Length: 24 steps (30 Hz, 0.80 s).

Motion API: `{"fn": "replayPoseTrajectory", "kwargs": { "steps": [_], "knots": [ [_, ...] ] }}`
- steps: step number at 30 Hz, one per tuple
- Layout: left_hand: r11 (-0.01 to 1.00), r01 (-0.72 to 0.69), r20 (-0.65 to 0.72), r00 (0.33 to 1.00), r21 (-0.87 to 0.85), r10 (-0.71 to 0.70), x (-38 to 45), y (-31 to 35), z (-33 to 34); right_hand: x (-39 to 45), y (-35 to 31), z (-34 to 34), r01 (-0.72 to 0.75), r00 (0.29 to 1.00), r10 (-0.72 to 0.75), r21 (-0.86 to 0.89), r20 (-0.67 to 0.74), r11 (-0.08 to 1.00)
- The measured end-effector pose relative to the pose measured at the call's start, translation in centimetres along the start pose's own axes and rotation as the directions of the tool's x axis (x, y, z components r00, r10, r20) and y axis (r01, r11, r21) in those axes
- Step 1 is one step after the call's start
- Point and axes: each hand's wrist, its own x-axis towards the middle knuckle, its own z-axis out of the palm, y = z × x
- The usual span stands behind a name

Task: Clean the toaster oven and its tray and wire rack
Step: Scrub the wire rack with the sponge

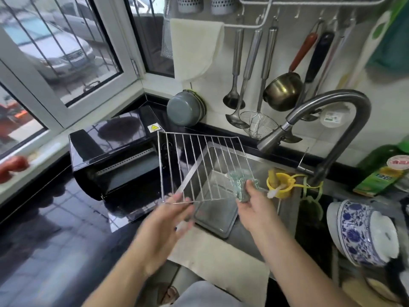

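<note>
A black toaster oven (110,156) stands on the dark counter, left of the sink, its door open. My left hand (170,218) holds the near edge of the wire rack (199,165), which is tilted up over the sink. My right hand (252,207) pinches a green sponge (241,185) against the rack's right side. The grey baking tray (217,220) lies in the sink under the rack.
A curved steel faucet (318,129) arches over the steel sink (261,165). A yellow strainer (278,182) sits at the sink's right. A blue-and-white bowl (363,231) stands at the right. Ladles and a small pot hang on the wall. A beige cloth (221,258) drapes over the sink's front edge.
</note>
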Motion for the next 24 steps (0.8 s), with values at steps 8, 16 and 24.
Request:
{"fn": "replayPoseTrajectory", "kwargs": {
  "steps": [8, 16, 24],
  "knots": [
    [0.943, -0.284, -0.228, 0.943, -0.176, 0.242, 0.5, -0.1, 5.1, -5.3, 7.4, 0.3, -0.012, 0.978, 0.040, -0.134, 0.207, 0.991],
    [0.996, -0.068, -0.141, 0.988, -0.061, 0.059, -0.5, 3.0, 2.7, -3.5, 0.7, 0.0, 0.008, 0.967, 0.106, -0.445, 0.230, 0.895],
    [0.963, -0.143, -0.134, 0.984, -0.228, 0.115, 0.0, 1.6, 4.4, -4.8, 3.1, 0.8, 0.134, 0.991, -0.110, -0.466, 0.077, 0.875]
  ]
}}
